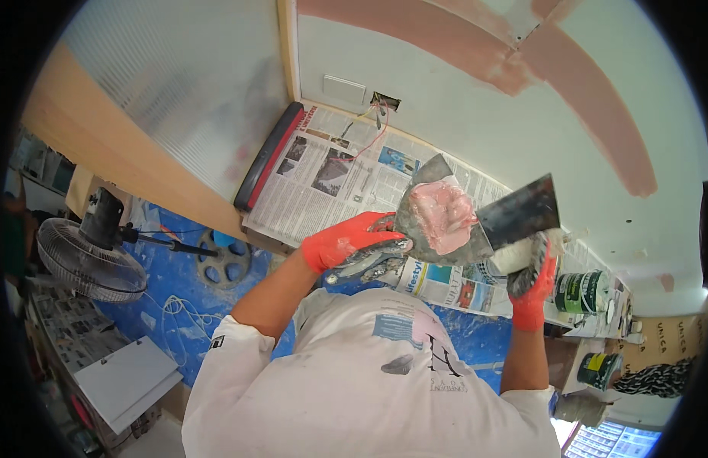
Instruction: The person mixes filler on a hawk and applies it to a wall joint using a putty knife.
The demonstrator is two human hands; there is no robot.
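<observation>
I see 2 hands, both in orange-and-grey work gloves, raised in front of a white wall (476, 130) patched with pink filler bands.

The left hand (350, 243) is closed around the lower edge of a broad metal plaster blade (430, 221), thumb on top, fingers curled beneath. The blade is tilted and carries a lump of pink filler (444, 215) near its middle.

The right hand (533, 278) is clenched on the pale handle of a dark putty knife (518, 210). The knife's left edge touches the plaster blade just beside the filler.

Below both tools, newspaper sheets (331, 175) cover the floor along the foot of the wall. A red and black level (268, 156) lies at the newspaper's left edge. 1 green-labelled tub (581, 292) stands on the paper just right of the right hand; a 2nd tub (596, 369) sits lower, on the floor. A fan (91, 256) stands on blue sheeting (163, 282), well apart to the left.
</observation>
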